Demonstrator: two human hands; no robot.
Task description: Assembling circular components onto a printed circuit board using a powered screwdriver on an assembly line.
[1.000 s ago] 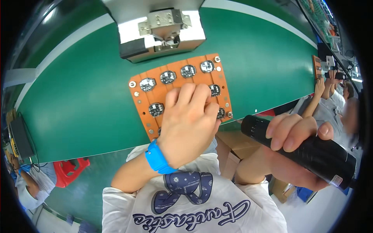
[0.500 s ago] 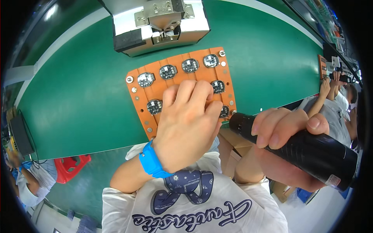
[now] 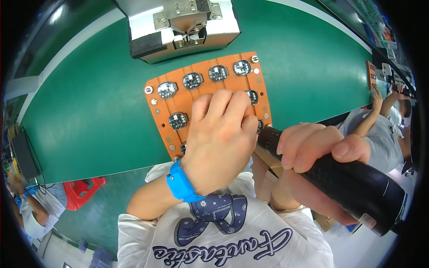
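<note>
My left hand [image 3: 221, 138], with a blue wristband [image 3: 181, 182], lies palm down over the orange tray [image 3: 166, 136]. Its fingers are curled together, and whatever the tips pinch or press is hidden below them. Round dark circuit boards [image 3: 217, 73] sit in the tray's recesses, several along the far row and others partly covered by my hand. My right hand [image 3: 319, 152] is wrapped round a black cylindrical electric screwdriver [image 3: 357, 187], held slanted. The tool's narrow front end reaches the tray's right side, close to a partly covered board [image 3: 260, 125]; its bit is hidden.
A metal-fronted box fixture [image 3: 223, 29] stands behind the tray on the green table [image 3: 313, 67]. At the far right a co-worker's hand [image 3: 377, 96] is near a second orange tray [image 3: 371, 73]. A red stool [image 3: 82, 192] and another person [image 3: 40, 210] are at the left.
The screwdriver and my right hand have moved slightly left, bringing the tool's front end closer to my left hand. My left hand has shifted a little right, uncovering part of a board near the front.
</note>
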